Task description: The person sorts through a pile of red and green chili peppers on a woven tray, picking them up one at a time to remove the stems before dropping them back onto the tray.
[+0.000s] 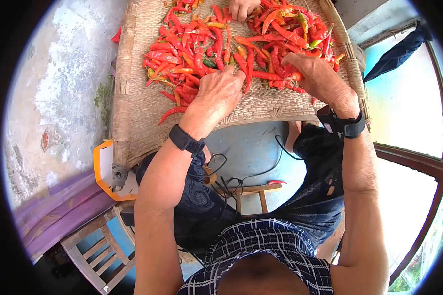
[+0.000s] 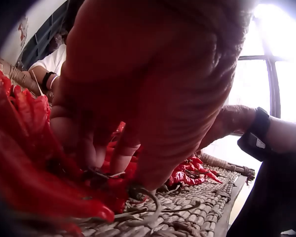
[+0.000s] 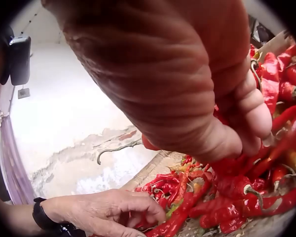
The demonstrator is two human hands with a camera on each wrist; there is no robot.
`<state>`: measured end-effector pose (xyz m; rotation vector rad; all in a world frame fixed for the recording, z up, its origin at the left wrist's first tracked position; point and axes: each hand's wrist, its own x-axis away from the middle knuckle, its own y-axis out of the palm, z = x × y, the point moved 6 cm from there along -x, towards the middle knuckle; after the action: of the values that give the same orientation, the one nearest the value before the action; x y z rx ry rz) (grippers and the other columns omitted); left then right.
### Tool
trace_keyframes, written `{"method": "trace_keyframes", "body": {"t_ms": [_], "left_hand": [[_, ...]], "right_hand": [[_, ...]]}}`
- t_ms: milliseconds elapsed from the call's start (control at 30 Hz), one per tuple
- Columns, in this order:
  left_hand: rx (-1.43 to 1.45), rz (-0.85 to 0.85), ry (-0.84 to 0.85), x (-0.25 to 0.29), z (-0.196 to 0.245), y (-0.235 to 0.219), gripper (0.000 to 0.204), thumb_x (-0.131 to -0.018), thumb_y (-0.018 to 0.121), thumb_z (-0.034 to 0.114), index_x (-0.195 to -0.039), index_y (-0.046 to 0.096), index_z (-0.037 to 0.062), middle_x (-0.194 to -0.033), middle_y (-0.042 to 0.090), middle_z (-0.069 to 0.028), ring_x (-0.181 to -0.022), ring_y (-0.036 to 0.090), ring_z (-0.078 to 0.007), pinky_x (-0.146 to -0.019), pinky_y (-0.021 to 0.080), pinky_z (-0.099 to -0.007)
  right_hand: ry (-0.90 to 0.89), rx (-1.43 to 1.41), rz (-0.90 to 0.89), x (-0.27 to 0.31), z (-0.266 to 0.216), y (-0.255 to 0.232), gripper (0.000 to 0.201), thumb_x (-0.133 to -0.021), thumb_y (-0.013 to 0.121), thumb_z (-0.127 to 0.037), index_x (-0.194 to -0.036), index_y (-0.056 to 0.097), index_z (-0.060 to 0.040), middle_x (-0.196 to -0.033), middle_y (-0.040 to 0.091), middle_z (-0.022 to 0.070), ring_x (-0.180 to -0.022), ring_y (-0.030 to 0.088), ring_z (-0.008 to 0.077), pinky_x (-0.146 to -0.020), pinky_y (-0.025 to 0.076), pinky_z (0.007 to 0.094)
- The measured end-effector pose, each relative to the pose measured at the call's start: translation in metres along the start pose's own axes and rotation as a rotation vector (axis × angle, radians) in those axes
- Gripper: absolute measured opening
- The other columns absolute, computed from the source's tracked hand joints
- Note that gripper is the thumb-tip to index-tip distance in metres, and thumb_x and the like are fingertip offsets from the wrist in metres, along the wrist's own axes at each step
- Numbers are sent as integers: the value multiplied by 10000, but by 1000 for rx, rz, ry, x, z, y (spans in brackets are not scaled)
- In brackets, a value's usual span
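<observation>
While the left hand rests on the chillies with fingers curled among them, the right hand grips a bunch. Both work over the woven tray.

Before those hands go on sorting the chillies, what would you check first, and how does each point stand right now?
1. Left hand on the chillies: ok, fingertips in the pile.
2. Right hand has a hold: ok, fingers curled round chillies.
3. Woven tray under the pile: ok, though one chilli lies on the floor.
4. Third hand at the far edge: ok, apart from both.
5. Wrist cables free: cannot tell.
</observation>
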<state>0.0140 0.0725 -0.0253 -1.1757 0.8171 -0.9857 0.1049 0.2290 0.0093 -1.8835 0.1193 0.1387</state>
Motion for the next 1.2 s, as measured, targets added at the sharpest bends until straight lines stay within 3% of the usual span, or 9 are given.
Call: {"method": "trace_keyframes", "body": {"t_ms": [100,300,400,433,600,700,800,1067,1200], "left_hand": [[-23,-60,-14,-3,-3,7,249,-769,639,169,-942,527,30,-873,551,-171,-815,602,-367,-653,490,-460],[46,64,38,1,2,5,219,-779,591,111,-973,524,33,-893,542,-179,-764,606,-376,-620,491,-468],[34,74,28,0,2,6,245,-781,574,82,-1017,520,47,-919,535,-183,-743,610,-373,-613,491,-475],[2,46,20,-1,1,7,271,-777,568,66,-1043,517,58,-932,530,-185,-737,613,-368,-611,492,-479],[-84,0,17,-3,-4,8,232,-759,554,46,-989,572,73,-879,564,-183,-707,621,-355,-597,493,-470],[-108,2,11,-3,-9,4,177,-751,551,49,-921,599,63,-850,588,-183,-691,626,-349,-588,494,-462],[-139,7,-16,-3,-15,5,160,-753,549,50,-905,599,58,-854,600,-183,-699,632,-342,-588,497,-459],[-209,3,-156,-5,-34,-3,237,-780,528,17,-1008,532,83,-921,611,-188,-787,646,-347,-617,512,-456],[-178,46,-176,1,-46,-12,205,-791,513,13,-980,517,92,-929,616,-176,-812,637,-367,-622,507,-467]], "right_hand": [[-2,-162,-4,-2,-6,-10,267,-794,620,-29,-1055,566,-55,-819,621,170,-785,622,356,-695,507,398],[275,-695,152,-5,7,-28,220,-923,594,-263,-1040,596,-78,-725,589,3,-593,508,54,-546,437,221],[346,-678,318,-3,20,-43,219,-924,594,-272,-1012,605,-71,-727,574,-4,-605,530,58,-545,440,221],[341,-740,426,-2,35,-41,378,-918,600,-282,-1205,537,-44,-802,654,54,-528,450,25,-464,379,192],[503,-597,553,13,83,-46,636,-853,663,-367,-1335,425,-27,-926,646,130,-603,546,72,-506,446,210],[548,-318,714,18,96,-56,768,-827,682,-374,-1392,305,-17,-1176,543,220,-833,657,230,-689,542,303],[368,-70,872,17,77,-64,682,-832,679,-327,-1378,363,-67,-1137,564,210,-829,645,217,-691,535,309],[-15,-79,633,-29,-9,-25,166,-786,639,-105,-949,622,-84,-846,639,132,-786,623,344,-654,514,408],[-27,-70,212,-51,-28,38,186,-811,630,-208,-907,597,-53,-835,638,145,-802,628,333,-690,522,425]]}}
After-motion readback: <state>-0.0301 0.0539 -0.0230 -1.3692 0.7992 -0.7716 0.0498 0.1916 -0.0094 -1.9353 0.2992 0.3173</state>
